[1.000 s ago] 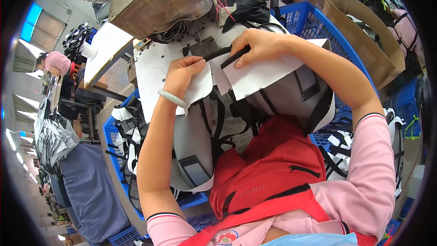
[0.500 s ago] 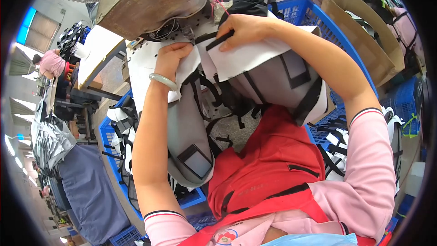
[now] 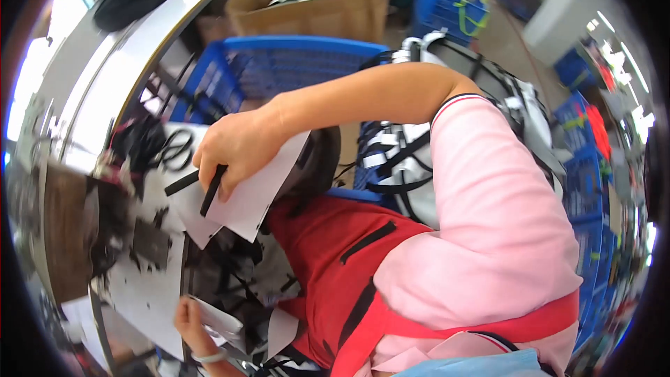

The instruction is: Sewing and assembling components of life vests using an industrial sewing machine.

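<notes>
My right hand point(image 3: 241, 145) is closed on a white fabric panel point(image 3: 259, 192), gripping it near the top with short black strap ends point(image 3: 213, 190) sticking out under the fingers. Beside that panel the dark grey side point(image 3: 322, 164) of a sewn bag piece shows. Lower left, my left hand point(image 3: 190, 322) has its fingers pinched at the edge of another white flap point(image 3: 218, 321); motion blurs it a little. Black straps point(image 3: 241, 286) hang between the two hands, over my red apron point(image 3: 314, 237). The folds hide how the two white parts join.
A sewing machine point(image 3: 66, 230) stands at the left on a white table point(image 3: 139, 293) dotted with dark scraps. Black scissor-like loops point(image 3: 176, 150) lie near my right hand. Beyond are a blue crate point(image 3: 300, 45), a cardboard box point(image 3: 317, 14) and piled strapped white pieces point(image 3: 412, 160).
The view has swung to the right, bringing the blue crate and cardboard box ahead. My hands have moved farther apart, each still on white fabric.
</notes>
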Demonstrator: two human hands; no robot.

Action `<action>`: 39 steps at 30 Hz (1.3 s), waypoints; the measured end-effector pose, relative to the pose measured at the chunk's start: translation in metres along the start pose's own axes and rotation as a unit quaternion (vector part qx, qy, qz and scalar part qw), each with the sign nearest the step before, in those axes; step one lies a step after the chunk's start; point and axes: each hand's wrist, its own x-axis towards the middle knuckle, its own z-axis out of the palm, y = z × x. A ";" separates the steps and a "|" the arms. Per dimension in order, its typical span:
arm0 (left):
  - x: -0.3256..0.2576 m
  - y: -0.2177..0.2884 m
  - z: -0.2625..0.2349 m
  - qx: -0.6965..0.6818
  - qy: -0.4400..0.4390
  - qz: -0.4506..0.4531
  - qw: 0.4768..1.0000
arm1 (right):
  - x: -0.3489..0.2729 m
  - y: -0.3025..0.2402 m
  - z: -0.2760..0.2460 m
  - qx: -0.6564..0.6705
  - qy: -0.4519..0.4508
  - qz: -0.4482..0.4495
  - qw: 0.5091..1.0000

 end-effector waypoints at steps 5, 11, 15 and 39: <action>-0.003 -0.032 0.077 0.045 -0.131 0.106 0.985 | -0.097 -0.060 -0.076 -0.120 0.252 0.015 0.960; 0.033 -0.079 0.109 0.136 -0.190 0.134 0.963 | -0.239 -0.194 -0.175 -0.185 0.506 0.201 0.818; 0.060 -0.110 0.116 0.183 -0.220 0.145 0.947 | -0.340 -0.295 -0.205 -0.187 0.600 0.208 0.749; 0.057 -0.120 0.108 0.276 -0.162 0.220 0.922 | -0.751 -0.180 0.007 -0.307 0.275 0.841 0.350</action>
